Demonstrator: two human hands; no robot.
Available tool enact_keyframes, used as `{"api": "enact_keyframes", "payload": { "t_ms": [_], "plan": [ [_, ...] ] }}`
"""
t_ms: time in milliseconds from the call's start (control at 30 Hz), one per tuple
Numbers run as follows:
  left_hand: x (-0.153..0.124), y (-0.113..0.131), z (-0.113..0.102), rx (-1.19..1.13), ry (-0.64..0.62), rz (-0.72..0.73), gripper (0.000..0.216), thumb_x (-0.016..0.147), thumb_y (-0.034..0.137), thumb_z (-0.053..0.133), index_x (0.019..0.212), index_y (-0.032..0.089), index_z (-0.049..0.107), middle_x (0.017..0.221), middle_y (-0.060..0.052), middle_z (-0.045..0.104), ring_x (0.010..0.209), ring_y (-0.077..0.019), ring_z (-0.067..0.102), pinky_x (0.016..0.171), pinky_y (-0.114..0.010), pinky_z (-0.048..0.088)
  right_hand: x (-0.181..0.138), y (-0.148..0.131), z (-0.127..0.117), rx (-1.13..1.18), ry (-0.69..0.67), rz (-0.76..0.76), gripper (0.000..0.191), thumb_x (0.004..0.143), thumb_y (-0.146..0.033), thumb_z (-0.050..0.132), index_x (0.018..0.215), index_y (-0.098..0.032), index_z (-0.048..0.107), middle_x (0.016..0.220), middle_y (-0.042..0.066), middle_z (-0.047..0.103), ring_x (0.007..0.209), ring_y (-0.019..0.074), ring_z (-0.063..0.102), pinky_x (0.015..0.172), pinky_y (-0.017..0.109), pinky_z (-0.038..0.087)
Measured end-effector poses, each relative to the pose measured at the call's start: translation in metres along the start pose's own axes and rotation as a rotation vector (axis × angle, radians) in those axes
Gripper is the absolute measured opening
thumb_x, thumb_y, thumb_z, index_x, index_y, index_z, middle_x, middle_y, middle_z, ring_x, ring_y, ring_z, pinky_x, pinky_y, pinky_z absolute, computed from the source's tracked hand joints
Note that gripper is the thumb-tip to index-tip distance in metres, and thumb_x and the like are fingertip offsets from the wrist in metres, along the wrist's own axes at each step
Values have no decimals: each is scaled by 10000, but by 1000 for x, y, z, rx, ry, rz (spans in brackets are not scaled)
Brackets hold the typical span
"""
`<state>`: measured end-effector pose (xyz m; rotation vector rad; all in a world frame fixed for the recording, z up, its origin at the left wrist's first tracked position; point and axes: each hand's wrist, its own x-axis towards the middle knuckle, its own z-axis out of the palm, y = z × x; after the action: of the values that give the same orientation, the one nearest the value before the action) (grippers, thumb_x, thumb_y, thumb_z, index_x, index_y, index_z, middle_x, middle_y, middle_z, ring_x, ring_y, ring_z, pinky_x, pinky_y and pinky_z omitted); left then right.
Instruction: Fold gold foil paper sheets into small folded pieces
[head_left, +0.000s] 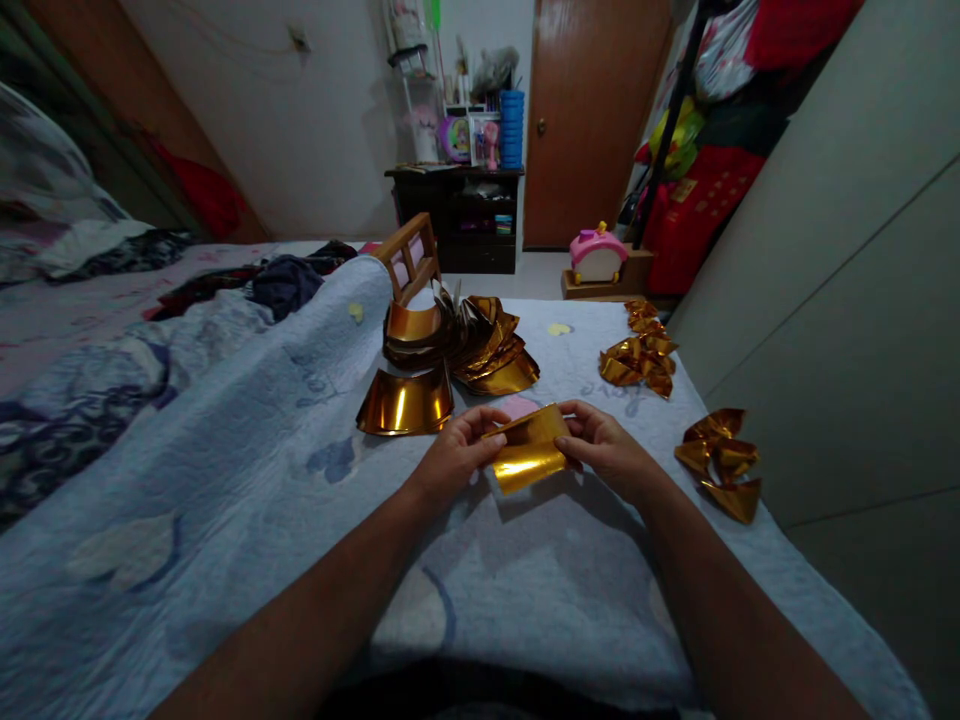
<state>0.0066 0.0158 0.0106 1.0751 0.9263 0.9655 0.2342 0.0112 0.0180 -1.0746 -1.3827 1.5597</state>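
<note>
A shiny gold paper sheet (pixel 529 448) is held low over the pale blue quilt (pixel 247 500), partly folded. My left hand (pixel 454 452) pinches its left edge with closed fingers. My right hand (pixel 606 445) grips its right edge, fingers also closed. Just beyond my hands lies a fanned stack of curved gold sheets (pixel 450 355), with one sheet (pixel 406 402) standing apart at its front.
Folded gold pieces lie in a pile (pixel 640 355) at the far right and another group (pixel 721 462) near the quilt's right edge, beside a grey wall. A wooden frame (pixel 409 258) stands behind the stack. Clothes (pixel 285 278) lie on the bed at left.
</note>
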Motion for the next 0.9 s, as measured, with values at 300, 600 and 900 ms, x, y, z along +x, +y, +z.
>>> {"api": "enact_keyframes", "payload": {
  "t_ms": [300, 600, 900],
  "plan": [
    [4, -3, -3, 108, -13, 45, 210, 738, 285, 758, 904, 162, 721, 803, -22, 671, 692, -129, 588, 623, -228, 446, 2, 3, 1, 5, -26, -41, 328, 767, -340, 718, 1038, -211, 587, 878, 11, 672, 676, 124, 582, 566, 228, 426],
    [3, -6, -9, 557, 90, 429, 143, 811, 180, 670, 892, 208, 785, 914, -38, 649, 788, -148, 602, 700, -257, 475, 7, 8, -4, -391, 196, -312, 81, 761, -245, 645, 798, -210, 708, 761, 5, 609, 651, 142, 508, 616, 275, 415],
    [-4, -9, -9, 729, 75, 614, 309, 880, 87, 592, 1061, 263, 769, 1238, -66, 702, 1117, -218, 665, 1011, -411, 522, 7, 13, 3, -350, 254, -415, 113, 818, -220, 599, 887, -222, 689, 922, 44, 728, 853, 197, 685, 796, 340, 537]
  ]
}}
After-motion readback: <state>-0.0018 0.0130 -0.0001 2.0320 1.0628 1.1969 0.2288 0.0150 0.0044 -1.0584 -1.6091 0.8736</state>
